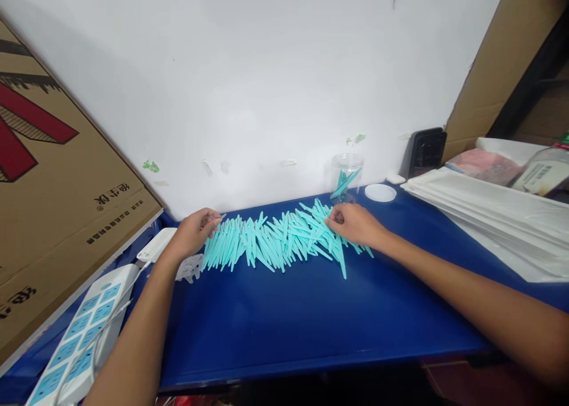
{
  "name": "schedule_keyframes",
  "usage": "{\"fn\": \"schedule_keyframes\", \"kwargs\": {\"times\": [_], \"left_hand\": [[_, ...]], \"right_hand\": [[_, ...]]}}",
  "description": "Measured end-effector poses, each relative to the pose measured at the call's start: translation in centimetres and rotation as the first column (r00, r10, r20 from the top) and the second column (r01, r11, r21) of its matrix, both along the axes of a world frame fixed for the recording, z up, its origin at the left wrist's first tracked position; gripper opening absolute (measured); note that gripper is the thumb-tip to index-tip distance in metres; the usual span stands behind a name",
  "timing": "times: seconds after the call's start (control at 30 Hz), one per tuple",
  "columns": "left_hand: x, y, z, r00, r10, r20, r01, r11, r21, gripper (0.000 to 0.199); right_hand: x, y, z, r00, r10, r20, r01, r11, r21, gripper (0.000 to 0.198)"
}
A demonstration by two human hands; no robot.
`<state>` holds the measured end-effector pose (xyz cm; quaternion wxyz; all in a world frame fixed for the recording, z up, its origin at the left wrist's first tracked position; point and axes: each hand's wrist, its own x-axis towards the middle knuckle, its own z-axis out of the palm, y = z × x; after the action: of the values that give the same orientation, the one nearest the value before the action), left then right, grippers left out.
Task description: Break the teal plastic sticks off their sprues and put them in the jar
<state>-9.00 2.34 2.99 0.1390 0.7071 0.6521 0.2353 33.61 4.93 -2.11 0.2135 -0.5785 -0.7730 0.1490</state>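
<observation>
Left hand [194, 229]: grip pinched on clear bit [223, 216] | right hand [355, 223]: at sticks [276, 247], can't tell grip | sticks overlap, so tugging one may drag others

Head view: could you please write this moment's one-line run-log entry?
left hand: small clear piece at fingertips | right hand: at turquoise sticks, grip unclear | clear jar: upright, teal sticks inside | white lid: beside jar

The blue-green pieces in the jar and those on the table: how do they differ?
The jar pieces are few; the table pieces are many. The jar pieces stand or lean steeply, while the table pieces lie in a long overlapping row. Both sets are slim and blue-green.
</observation>
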Motion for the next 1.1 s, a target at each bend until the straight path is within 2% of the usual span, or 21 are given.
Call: {"fn": "schedule_keyframes", "kwargs": {"times": [0.07,0.13,0.23,0.3,0.37,0.47,0.53,0.73,1.1], "left_hand": [[1.7,0.1,-0.5,0.974,-0.088,0.207,0.086,0.996,0.015,0.056],[3.5,0.0,-1.3,0.920,-0.151,0.361,0.145,0.988,0.043,0.060],[5.8,-0.2,-2.4,0.859,-0.180,0.480,0.164,0.984,0.075,0.057],[6.8,-0.5,-2.9,0.853,-0.186,0.488,0.165,0.983,0.086,0.051],[7.5,-0.7,-3.1,0.862,-0.188,0.471,0.167,0.982,0.087,0.046],[8.1,-1.1,-3.1,0.864,-0.201,0.461,0.182,0.980,0.086,0.042],[8.3,-1.4,-3.0,0.855,-0.216,0.471,0.195,0.976,0.094,0.040],[8.9,-1.9,-2.6,0.853,-0.224,0.472,0.196,0.975,0.108,0.037],[9.0,-2.0,-2.3,0.851,-0.209,0.482,0.182,0.978,0.102,0.038]], "right_hand": [[0.2,0.1,0.2,1.000,-0.016,-0.005,0.016,1.000,0.012,0.020],[0.5,0.2,0.5,0.998,-0.041,-0.045,0.044,0.996,0.079,0.021],[0.9,0.3,1.1,0.977,-0.039,-0.212,0.087,0.971,0.223,0.024],[0.9,0.1,1.6,0.933,0.007,-0.359,0.094,0.960,0.264,0.027],[0.8,-0.3,2.1,0.879,0.089,-0.468,0.040,0.965,0.259,0.030],[0.4,-0.9,2.7,0.826,0.225,-0.517,-0.120,0.966,0.229,0.034],[0.1,-1.2,2.9,0.809,0.270,-0.522,-0.189,0.961,0.203,0.038],[-0.3,-1.7,2.9,0.802,0.283,-0.527,-0.241,0.959,0.148,0.046],[0.1,-1.7,3.3,0.789,0.298,-0.537,-0.234,0.954,0.185,0.044]]}}
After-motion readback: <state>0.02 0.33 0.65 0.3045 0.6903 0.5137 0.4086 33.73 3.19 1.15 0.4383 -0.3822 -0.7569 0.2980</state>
